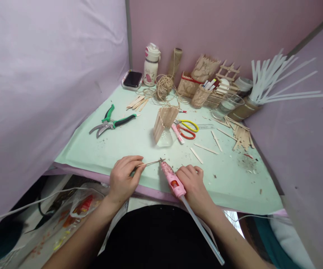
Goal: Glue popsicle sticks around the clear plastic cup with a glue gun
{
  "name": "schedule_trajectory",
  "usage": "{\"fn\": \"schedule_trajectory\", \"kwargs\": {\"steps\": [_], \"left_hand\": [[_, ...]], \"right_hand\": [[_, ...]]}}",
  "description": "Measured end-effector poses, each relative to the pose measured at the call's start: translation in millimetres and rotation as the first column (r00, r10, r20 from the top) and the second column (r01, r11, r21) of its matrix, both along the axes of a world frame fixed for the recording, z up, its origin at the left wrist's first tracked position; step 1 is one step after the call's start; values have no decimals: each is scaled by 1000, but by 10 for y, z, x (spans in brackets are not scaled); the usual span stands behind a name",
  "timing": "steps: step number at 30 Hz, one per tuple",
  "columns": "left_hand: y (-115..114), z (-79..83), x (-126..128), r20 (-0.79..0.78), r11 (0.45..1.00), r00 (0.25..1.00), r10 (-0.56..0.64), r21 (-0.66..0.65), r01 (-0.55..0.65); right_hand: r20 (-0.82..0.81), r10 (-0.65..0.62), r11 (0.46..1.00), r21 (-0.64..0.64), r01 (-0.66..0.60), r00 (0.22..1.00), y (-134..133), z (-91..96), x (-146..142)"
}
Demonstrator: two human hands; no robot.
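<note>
Near the front edge of the table, my left hand (126,175) pinches one end of a thin wooden craft stick (151,162), held out to the right. My right hand (190,182) is wrapped round a pink hot glue gun (172,177), whose nozzle meets the stick's far end. A long translucent glue stick (202,229) juts from the gun's back. Beyond the hands stands a partly built holder (164,123), with wooden sticks upright round a clear plastic cup (165,138).
Green-handled pruning shears (108,122) lie at left. Scissors (188,129) and loose craft sticks (242,135) lie at right. Along the back are a bottle (151,67), twine (164,87), a phone (132,79), a pen holder (200,97) and a bundle of glue sticks (264,80).
</note>
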State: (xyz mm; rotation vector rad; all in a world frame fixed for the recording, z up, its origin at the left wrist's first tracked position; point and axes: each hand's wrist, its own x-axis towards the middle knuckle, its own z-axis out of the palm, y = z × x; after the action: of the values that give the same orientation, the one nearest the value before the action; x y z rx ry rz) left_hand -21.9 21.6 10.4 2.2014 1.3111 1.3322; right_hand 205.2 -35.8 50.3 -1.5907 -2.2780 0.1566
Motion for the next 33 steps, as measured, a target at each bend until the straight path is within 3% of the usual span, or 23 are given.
{"fn": "schedule_trajectory", "kwargs": {"steps": [10, 21, 29, 33], "left_hand": [[5, 32, 26, 27, 999, 999, 28, -22, -27], [1, 12, 27, 8, 999, 999, 40, -23, -39], [-4, 14, 36, -3, 999, 999, 49, -1, -49], [1, 15, 40, -6, 999, 999, 51, -5, -51]], "right_hand": [[-48, 51, 998, 37, -49, 998, 4, -103, -7], [-35, 90, 995, 34, -89, 995, -12, -75, -9], [-90, -17, 1000, 25, 19, 996, -33, -62, 80], [-71, -15, 1000, 6, 15, 997, -26, -52, 82]]}}
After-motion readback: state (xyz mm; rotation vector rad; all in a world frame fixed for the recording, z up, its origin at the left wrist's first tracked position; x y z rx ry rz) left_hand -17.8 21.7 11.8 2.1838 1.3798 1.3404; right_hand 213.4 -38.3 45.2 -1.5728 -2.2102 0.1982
